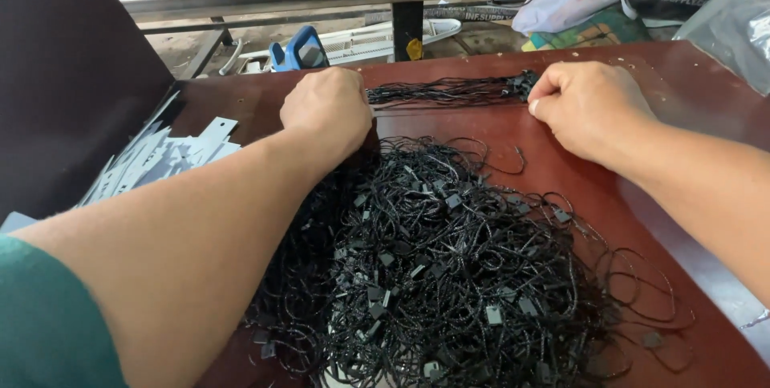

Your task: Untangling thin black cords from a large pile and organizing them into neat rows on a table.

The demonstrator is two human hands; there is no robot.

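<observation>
Both hands, left grip [327, 107] and right grip [589, 103] clamped on the stretched cord bundle [449, 91] at upper centre: best kept taut, ends aligned, clear of the tangled pile [449, 276].

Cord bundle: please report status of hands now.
Left hand and right hand each closed on an end of the cord bundle. Bundle stretched flat on table. Loose cord pile nearby, not blocking.

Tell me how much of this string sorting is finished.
Done: nothing sorted shows apart from the bundle in hand. In hand: the left hand and right hand stretch one straightened bundle of strings. Left: a big tangled pile of strings on the table.
</observation>
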